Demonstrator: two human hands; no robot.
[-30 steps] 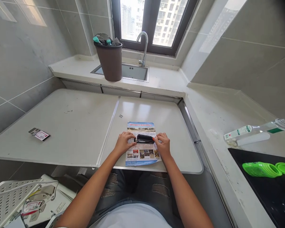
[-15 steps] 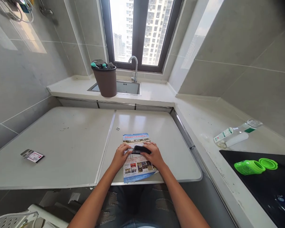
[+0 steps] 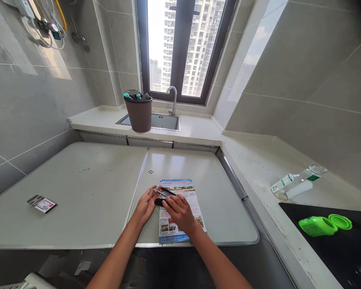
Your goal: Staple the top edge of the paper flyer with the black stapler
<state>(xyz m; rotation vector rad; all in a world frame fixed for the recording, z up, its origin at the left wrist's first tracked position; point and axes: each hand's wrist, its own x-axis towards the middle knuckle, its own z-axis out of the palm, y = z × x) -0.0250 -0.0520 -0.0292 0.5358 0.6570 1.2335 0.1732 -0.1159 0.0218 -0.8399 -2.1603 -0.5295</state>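
Observation:
A black stapler (image 3: pixel 160 202) is held above the printed flyer (image 3: pixel 180 236), its parts swung apart so that the metal magazine shows. My right hand (image 3: pixel 182 212) grips it from above and the right, fingers wrapped over the body. Turned partly palm-up, my left hand (image 3: pixel 145 206) holds the other end, with its fingertips at the metal strip. Between my hands the stapler's inside is too small to make out. On the white table (image 3: pixel 87 208), two short staple strips (image 3: pixel 151 171) lie beyond the flyer. A small card package (image 3: pixel 42 204) rests far to the left.
A brown bin (image 3: pixel 139 116) stands at the sink (image 3: pixel 165 121) under the window. On the right counter lie a clear plastic bottle (image 3: pixel 299 182) and an open green container (image 3: pixel 317 226), the latter on a black hob (image 3: pixel 343 253). A seam (image 3: pixel 138 180) divides the tabletop.
The stapler has been lifted and turned, and its parts are now spread open. My right hand has moved left over it; my left hand has rolled palm-up. The view has tilted upward.

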